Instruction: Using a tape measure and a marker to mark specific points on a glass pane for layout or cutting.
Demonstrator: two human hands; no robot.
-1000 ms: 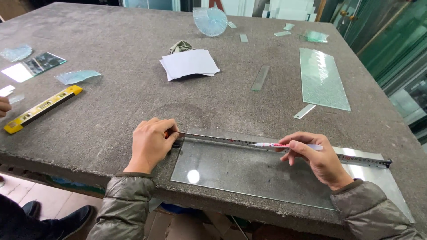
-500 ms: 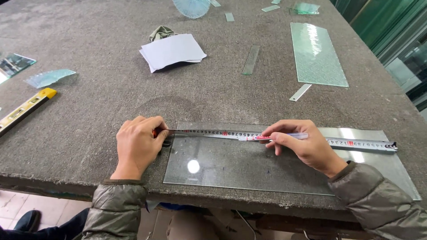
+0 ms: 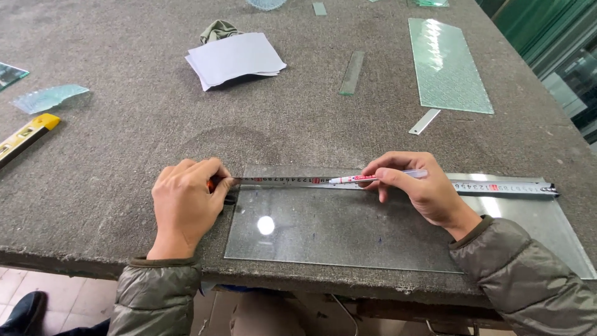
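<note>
A clear glass sheet (image 3: pixel 323 230) lies flat at the near edge of a grey felt-covered table (image 3: pixel 155 124). A metal tape measure blade (image 3: pixel 497 186) stretches across the sheet's far edge. My left hand (image 3: pixel 185 202) is closed over the tape's case at the sheet's left end. My right hand (image 3: pixel 418 186) holds a white marker pen (image 3: pixel 360 178) with its tip on the tape near the sheet's middle. Both sleeves are grey-green and padded.
A stack of white paper (image 3: pixel 235 59) lies over a crumpled cloth (image 3: pixel 217 29) at the back. A patterned glass pane (image 3: pixel 448 62), narrow glass strips (image 3: pixel 352 73), a yellow level (image 3: pixel 25 138) and pale glass offcuts (image 3: pixel 48 98) lie around. A dark shoe (image 3: pixel 18 311) shows on the floor.
The view has tilted down and closer. My right hand with the marker slid slightly left along the tape. The left hand stays on the tape's case.
</note>
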